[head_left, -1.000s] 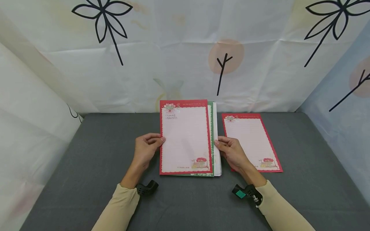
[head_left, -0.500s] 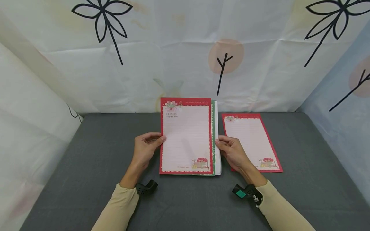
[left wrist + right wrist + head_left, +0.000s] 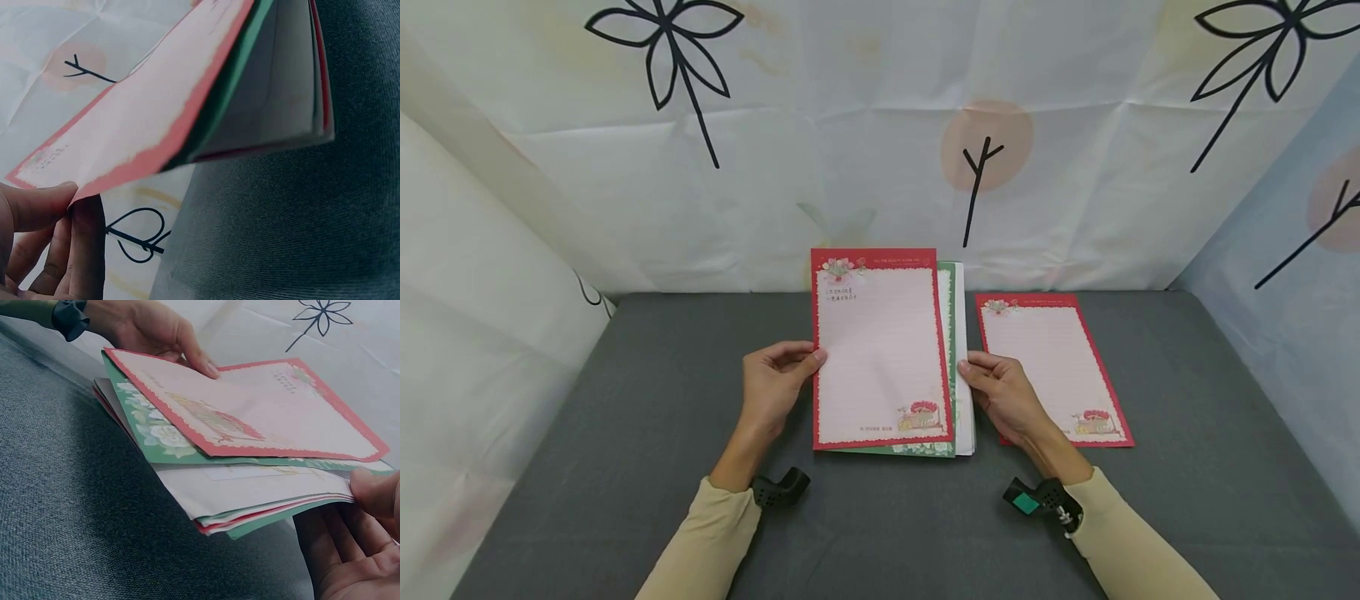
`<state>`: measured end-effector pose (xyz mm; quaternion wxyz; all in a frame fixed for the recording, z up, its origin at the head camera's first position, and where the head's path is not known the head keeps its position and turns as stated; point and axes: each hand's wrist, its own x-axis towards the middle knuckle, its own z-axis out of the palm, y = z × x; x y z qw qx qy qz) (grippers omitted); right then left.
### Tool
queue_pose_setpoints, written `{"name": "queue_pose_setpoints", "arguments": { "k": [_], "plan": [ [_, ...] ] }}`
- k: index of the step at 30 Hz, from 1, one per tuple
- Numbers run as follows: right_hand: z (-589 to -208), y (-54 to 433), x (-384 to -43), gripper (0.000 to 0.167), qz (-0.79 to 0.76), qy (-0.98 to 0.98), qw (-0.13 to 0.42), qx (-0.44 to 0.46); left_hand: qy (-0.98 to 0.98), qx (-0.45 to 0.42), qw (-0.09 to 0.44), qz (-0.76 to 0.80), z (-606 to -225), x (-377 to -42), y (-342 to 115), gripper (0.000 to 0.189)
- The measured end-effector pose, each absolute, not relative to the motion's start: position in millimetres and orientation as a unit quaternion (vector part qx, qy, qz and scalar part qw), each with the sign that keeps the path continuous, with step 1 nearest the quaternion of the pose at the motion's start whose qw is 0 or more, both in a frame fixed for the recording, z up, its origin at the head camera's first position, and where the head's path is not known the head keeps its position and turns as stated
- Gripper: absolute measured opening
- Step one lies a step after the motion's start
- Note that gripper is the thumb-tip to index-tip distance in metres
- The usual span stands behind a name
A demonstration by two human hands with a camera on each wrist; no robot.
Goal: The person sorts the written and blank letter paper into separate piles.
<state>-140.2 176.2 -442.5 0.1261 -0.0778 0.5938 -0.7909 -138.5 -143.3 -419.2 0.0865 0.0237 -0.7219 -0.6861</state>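
My left hand (image 3: 781, 379) pinches the left edge of a red-bordered sheet of writing paper (image 3: 880, 358), thumb on its front. The sheet carries a few short lines of handwriting at top left and a small printed picture at bottom right. Just behind it lies a green-bordered sheet (image 3: 165, 439) with white flowers, jutting out on the right. With thumb in front and fingers behind, my right hand (image 3: 1003, 392) grips the right edge of the paper stack (image 3: 187, 487), whose layered edges show white, green and red. In the left wrist view the stack's sheets fan apart beneath the red-bordered one.
Another red-bordered sheet (image 3: 1037, 358) lies on the dark grey tabletop (image 3: 880, 533) at the right, partly behind my right hand. A white printed cloth (image 3: 865, 167) hangs behind the table. Black camera bands (image 3: 781, 487) are on both wrists.
The red-bordered sheet first covered more of the green one, then slid back left and slightly up with my left hand, baring more green border. My right hand has stayed nearly still.
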Motion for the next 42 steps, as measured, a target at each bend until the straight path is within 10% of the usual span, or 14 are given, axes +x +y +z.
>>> {"name": "queue_pose_setpoints", "arguments": {
  "k": [42],
  "plan": [
    [-441.6,179.0,-140.3,0.033,-0.689,0.711,0.134,-0.046,-0.729,0.097,-0.035,-0.676,-438.4,-141.4,-132.7,0.021]
  ]
}}
